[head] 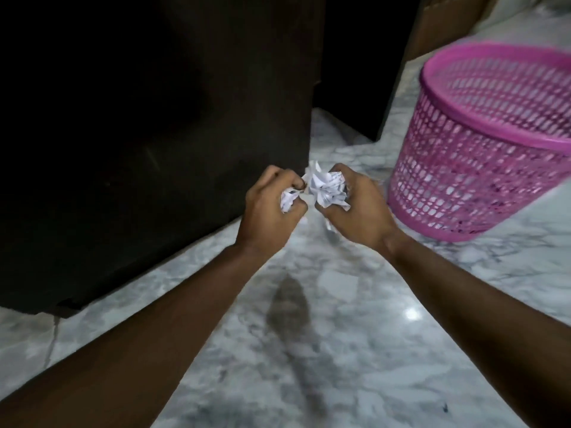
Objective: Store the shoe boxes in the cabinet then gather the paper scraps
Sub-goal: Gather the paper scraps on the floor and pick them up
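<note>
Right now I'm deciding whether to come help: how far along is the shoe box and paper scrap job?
Done, apparently: no shoe boxes show on the marble floor beside the dark cabinet, though its inside is hidden. In hand: the left hand and right hand each grip crumpled paper scraps. Left: probably dropping them into the pink basket at the right; no loose scraps are clearly visible.
</note>
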The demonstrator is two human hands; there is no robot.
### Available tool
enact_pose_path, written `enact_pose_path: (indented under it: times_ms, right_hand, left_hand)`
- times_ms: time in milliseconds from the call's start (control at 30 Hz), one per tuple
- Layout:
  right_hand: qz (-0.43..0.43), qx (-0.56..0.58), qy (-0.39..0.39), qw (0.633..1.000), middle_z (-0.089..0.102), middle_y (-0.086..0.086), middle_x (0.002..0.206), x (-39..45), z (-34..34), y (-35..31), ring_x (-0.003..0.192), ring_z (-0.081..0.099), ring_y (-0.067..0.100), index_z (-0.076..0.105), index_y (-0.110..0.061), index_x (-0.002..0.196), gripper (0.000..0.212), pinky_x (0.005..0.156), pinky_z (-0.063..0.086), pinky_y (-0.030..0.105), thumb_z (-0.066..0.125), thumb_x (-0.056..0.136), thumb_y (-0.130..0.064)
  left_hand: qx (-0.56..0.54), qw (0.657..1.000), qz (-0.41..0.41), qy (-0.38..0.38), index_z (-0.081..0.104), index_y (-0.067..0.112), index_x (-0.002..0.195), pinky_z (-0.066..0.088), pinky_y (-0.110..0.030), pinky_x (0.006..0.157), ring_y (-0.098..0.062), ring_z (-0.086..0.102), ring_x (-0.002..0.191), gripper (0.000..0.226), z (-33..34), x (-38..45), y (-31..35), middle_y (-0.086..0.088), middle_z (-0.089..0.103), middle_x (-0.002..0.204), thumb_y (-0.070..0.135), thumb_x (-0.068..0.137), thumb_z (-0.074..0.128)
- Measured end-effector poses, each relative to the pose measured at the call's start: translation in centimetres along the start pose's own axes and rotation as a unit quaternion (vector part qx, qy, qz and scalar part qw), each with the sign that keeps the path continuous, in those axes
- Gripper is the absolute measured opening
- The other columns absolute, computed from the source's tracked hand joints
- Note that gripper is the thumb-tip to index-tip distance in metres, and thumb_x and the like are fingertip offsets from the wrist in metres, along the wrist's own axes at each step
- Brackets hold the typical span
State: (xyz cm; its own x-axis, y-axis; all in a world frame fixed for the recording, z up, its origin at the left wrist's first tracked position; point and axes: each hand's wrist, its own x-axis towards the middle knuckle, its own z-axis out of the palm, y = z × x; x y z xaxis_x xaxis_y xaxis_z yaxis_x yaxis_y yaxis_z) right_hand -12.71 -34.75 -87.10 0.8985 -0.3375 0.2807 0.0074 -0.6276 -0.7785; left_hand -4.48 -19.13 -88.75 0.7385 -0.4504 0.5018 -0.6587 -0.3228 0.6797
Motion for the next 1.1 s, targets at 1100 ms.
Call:
enact_pose_path:
  times_ms: [1100]
  right_hand:
    - [0.305, -0.308, 0.096, 0.896, 0.059, 0.014, 0.140, 8.6, -26.6, 7.8, 0.127, 0.058, 0.036, 0.049, -0.015, 0.143, 0.079, 0.106, 0.051, 0.047, 0.078, 0.082, -0.058]
  left_hand:
    - [0.190, 0.917, 0.054, -0.347, 0.048, 0.026, 0.144, 0.034, -0.052, 0.118, -0.039, 0.041, 0.139, 0.066, 21.0, 21.7, 18.8, -0.013, 0.044, 0.145, 0.053, 0.087, 0.068]
